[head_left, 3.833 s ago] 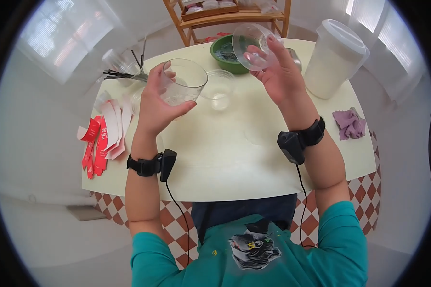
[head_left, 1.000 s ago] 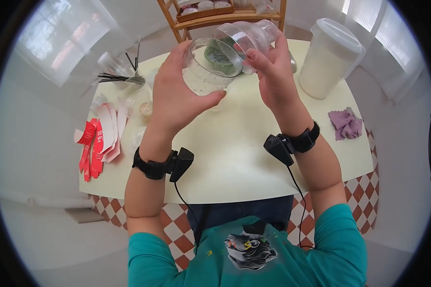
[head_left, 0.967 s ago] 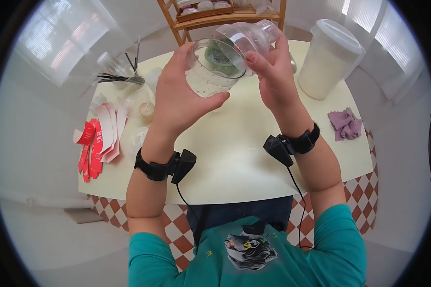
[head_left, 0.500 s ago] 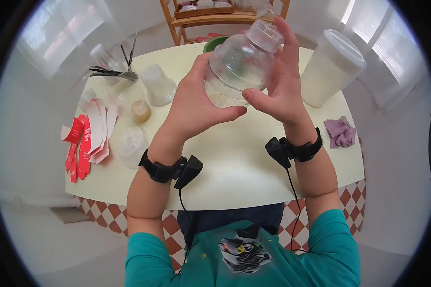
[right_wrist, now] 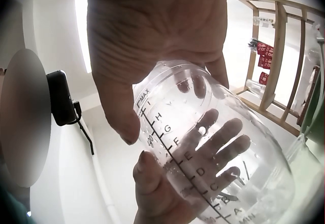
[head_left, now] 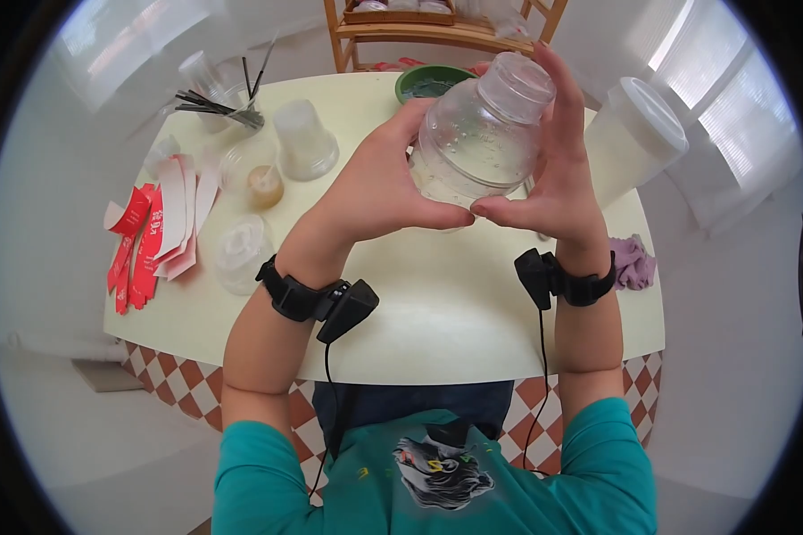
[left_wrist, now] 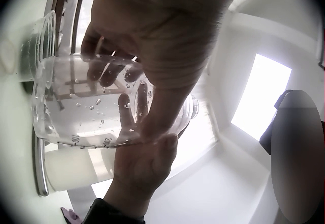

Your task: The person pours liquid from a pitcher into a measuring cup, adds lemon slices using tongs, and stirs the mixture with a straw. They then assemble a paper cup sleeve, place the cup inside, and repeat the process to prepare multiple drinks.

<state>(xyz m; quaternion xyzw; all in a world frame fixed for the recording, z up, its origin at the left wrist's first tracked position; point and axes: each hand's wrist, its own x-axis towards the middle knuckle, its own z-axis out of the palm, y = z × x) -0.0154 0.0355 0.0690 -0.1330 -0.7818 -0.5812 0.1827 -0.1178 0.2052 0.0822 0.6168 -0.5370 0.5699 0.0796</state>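
Observation:
Both hands hold a clear cup with a domed clear top [head_left: 478, 134] on it, above the far part of the table. The left hand [head_left: 379, 178] is curled round the cup's lower part. Round the dome side curls the right hand [head_left: 558, 169], its thumb tip close to the left thumb. Printed letters and measuring marks run along the cup [right_wrist: 203, 183] in the right wrist view, and drops cling to the wall. Through the cup [left_wrist: 81, 102], fingers show in the left wrist view.
On the table [head_left: 437, 312], red and white paper strips [head_left: 147, 241], black straws [head_left: 210, 107], a frosted cup [head_left: 303, 143] and clear lids [head_left: 245, 250] lie left. A green bowl [head_left: 428, 82] stands behind, a lidded pitcher [head_left: 638, 138] and purple cloth [head_left: 632, 263] right. Beyond is a wooden rack [head_left: 419, 31].
The domed piece in the right hand has come from beside the cup onto its rim. Both hands have since moved right together with cup and top, and the head view has shifted.

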